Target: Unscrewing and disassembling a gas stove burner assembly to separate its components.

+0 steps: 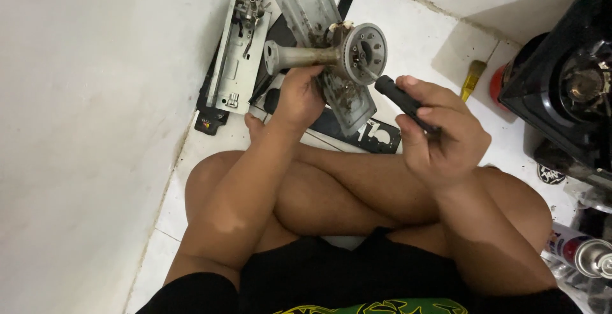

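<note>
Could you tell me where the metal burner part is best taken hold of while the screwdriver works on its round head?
Probably by the narrow tube of the burner part, from below, as the left hand does now: the tube lies level and is slim enough for fingers to wrap. That leaves the holed head facing the screwdriver in the right hand.

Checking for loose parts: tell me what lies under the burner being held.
Under the burner, gripped by the left hand, lies a grimy metal panel over black plates. The hand and burner hide the rest.
</note>
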